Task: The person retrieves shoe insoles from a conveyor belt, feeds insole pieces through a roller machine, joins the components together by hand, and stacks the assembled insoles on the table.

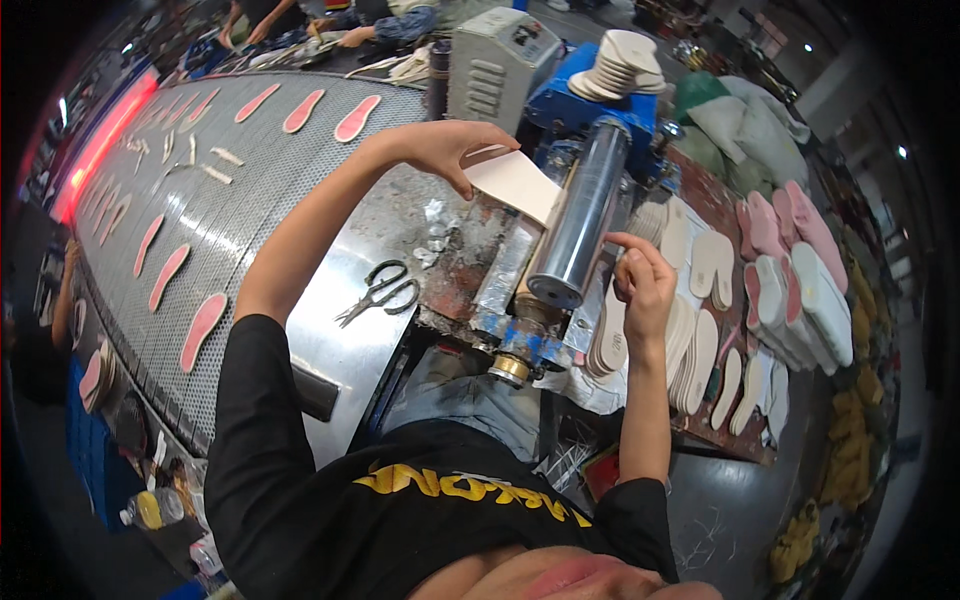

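Note:
My left hand [450,150] grips the edge of a pale cream insole piece [515,185], thumb on one side and fingers on the other. The piece's far end meets the left side of a shiny steel roller [585,205] on a blue machine. On the roller's right side is my right hand [645,272], its index finger stretched to the roller's edge and the other fingers curled; nothing shows in it. Stacked cream insoles [610,335] lie just below that hand. Black-handled scissors [385,292] rest on the metal plate left of the machine.
A mesh conveyor [270,150] on the left carries several pink-and-cream insoles [205,330]. More insoles [625,60] are piled on the machine beside a grey box [495,70]. Pink and white insole bundles [800,300] stand at right. Other people's hands [355,37] work at the far end.

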Demonstrator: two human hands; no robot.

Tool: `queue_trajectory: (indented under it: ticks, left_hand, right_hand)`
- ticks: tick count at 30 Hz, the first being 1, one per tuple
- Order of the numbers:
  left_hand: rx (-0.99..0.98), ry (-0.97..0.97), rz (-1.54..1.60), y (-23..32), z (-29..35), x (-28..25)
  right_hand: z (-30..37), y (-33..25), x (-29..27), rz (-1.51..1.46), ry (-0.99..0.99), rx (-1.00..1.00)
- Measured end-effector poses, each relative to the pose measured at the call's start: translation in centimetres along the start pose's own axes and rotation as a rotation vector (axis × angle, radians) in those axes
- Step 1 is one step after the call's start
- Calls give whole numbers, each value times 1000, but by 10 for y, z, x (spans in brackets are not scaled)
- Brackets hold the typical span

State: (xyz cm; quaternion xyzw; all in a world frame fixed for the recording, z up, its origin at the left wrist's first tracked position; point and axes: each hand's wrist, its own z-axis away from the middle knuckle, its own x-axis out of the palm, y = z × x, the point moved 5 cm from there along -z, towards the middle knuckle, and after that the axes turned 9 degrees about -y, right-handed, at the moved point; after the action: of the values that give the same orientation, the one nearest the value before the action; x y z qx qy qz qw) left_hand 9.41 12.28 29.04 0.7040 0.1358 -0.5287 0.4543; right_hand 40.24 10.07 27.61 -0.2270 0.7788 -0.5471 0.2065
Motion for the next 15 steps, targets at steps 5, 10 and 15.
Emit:
queue_trajectory:
  ticks: [5, 10, 15]
  left_hand:
    - [-138, -2, 11, -35, 53, 14]
    - [-399, 51, 827, -93, 161, 80]
    - [-726, 459, 1465, -148, 300, 141]
  right_hand:
    - [7, 3, -10, -41, 110, -40]
    - [42, 40, -46, -106, 260, 100]
    - [69, 70, -74, -104, 376, 197]
